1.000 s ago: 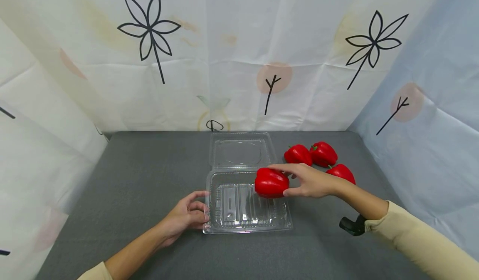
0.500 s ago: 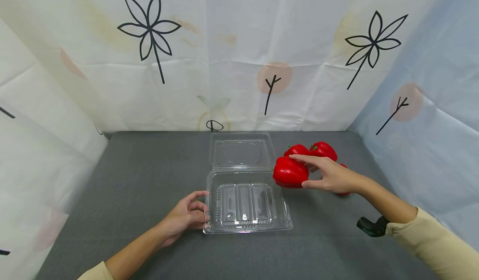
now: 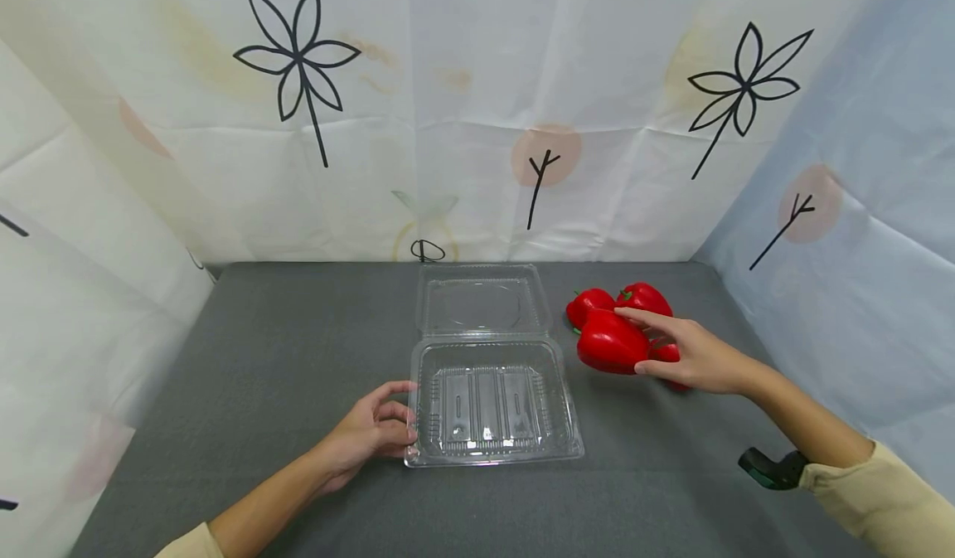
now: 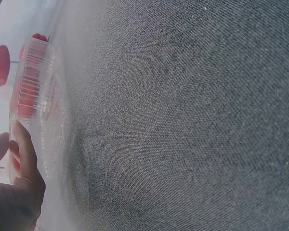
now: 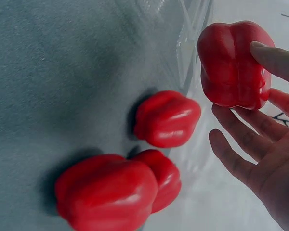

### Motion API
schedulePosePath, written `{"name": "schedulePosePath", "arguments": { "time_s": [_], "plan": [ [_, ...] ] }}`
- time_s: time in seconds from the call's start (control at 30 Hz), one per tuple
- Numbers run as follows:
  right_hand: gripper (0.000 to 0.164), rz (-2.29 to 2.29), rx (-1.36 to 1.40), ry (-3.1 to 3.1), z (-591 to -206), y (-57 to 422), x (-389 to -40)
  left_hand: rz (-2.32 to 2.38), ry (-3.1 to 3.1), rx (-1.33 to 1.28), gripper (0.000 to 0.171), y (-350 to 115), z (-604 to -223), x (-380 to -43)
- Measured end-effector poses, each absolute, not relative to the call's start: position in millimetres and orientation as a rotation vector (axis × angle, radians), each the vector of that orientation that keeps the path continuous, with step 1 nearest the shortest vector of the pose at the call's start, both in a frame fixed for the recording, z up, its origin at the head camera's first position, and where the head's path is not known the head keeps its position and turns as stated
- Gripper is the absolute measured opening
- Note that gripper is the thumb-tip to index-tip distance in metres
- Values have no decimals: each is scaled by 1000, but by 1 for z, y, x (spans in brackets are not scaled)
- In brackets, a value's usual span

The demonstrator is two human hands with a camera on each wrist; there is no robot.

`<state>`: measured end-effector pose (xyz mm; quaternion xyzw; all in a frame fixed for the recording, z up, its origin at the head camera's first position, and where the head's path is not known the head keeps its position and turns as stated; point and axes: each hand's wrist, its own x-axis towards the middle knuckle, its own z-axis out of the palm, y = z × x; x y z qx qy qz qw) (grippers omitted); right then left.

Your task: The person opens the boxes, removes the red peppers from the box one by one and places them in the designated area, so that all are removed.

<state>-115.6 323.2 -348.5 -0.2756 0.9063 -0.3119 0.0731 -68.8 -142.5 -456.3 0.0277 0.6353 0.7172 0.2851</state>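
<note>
My right hand (image 3: pixel 697 359) holds a red bell pepper (image 3: pixel 612 342) between thumb and fingers, right of the container. In the right wrist view this pepper (image 5: pixel 226 62) is raised, with the thumb on one side and fingertips on the other. Three more red peppers (image 3: pixel 645 296) lie just behind and beside it, partly covered by the pepper and hand in the head view. An open clear plastic clamshell container (image 3: pixel 488 457) sits mid-table, its lid (image 3: pixel 477 301) folded back. My left hand (image 3: pixel 366 434) grips the container's left rim with thumb and fingertips, as the left wrist view shows.
A dark grey cloth covers the table (image 3: pixel 313 326). White printed curtains (image 3: pixel 462 110) close off the back and both sides. Around the right forearm is a black strap device (image 3: pixel 772 468), below a beige sleeve (image 3: pixel 880 492).
The right hand has carried its pepper from over the container's tray rightwards to beside the other peppers. The left hand and container have stayed in place.
</note>
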Motion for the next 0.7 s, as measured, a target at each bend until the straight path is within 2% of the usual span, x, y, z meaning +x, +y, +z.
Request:
{"name": "schedulePosePath", "arguments": {
  "time_s": [0.7],
  "plan": [
    [70, -1176, -701, 2679, -409, 346, -102, 1915, 1692, 50, 76, -143, -456, -70]
  ]
}}
